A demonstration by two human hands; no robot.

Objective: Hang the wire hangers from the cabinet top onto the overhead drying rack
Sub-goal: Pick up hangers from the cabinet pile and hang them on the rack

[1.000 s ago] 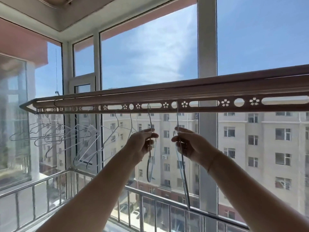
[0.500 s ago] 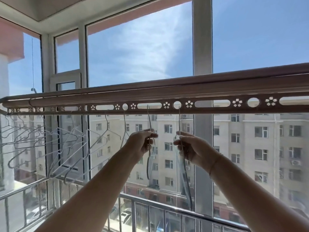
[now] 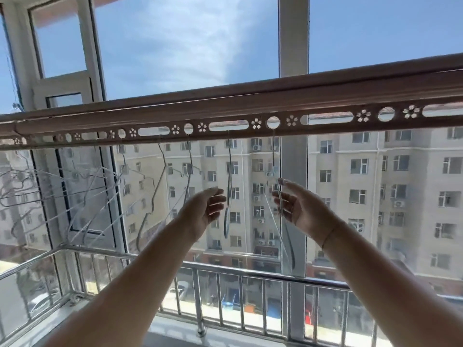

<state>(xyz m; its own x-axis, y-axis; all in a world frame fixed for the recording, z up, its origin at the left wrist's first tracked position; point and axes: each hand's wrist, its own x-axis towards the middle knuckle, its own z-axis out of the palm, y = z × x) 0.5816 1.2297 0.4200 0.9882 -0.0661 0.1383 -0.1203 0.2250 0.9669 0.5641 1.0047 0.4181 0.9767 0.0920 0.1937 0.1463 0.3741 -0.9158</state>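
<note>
Rack (image 3: 225, 106): mounted across the view from 9 to 3 o'clock, above both hands.
Left hanger (image 3: 229, 159): hung from a rack slot, at 3 o'clock of the left hand (image 3: 204, 212).
Right hanger (image 3: 273, 151): hung from a round hole, at 9 o'clock of the right hand (image 3: 299, 209); contact cannot be told.
Hands: fingers straight and spread, nothing gripped.
Other hangers (image 3: 164, 161): hung toward 9 o'clock.

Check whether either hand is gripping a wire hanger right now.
No, the left hand and right hand are open, fingers uncurled, beside two wire hangers hanging from the drying rack.
</note>
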